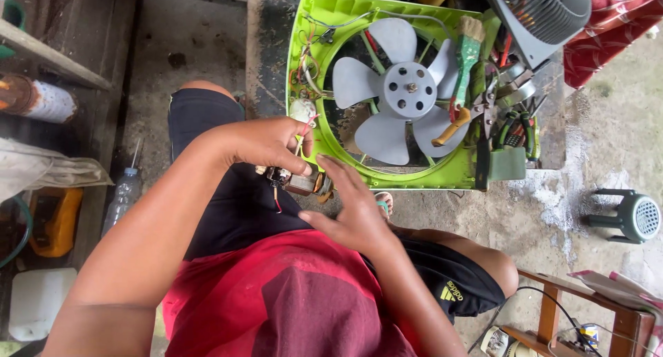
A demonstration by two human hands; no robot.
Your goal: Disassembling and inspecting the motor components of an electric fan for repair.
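Note:
A small electric motor part (298,183) with copper windings and thin red wires sits between my two hands, over my lap. My left hand (266,141) pinches it from above with thumb and fingers, near the wires. My right hand (352,208) holds it from the right side, fingers spread and pointing toward it. Just beyond lies a lime-green fan housing (302,67) with a grey blade wheel (404,89) in its round opening and loose wires in its left corner.
A green-handled brush (468,50), pliers and other tools (514,122) lie on the housing's right side. A grey fan grille (542,12) is at top right, a plastic bottle (123,197) at left, a small green stool (632,217) and a wooden bench (552,309) at right.

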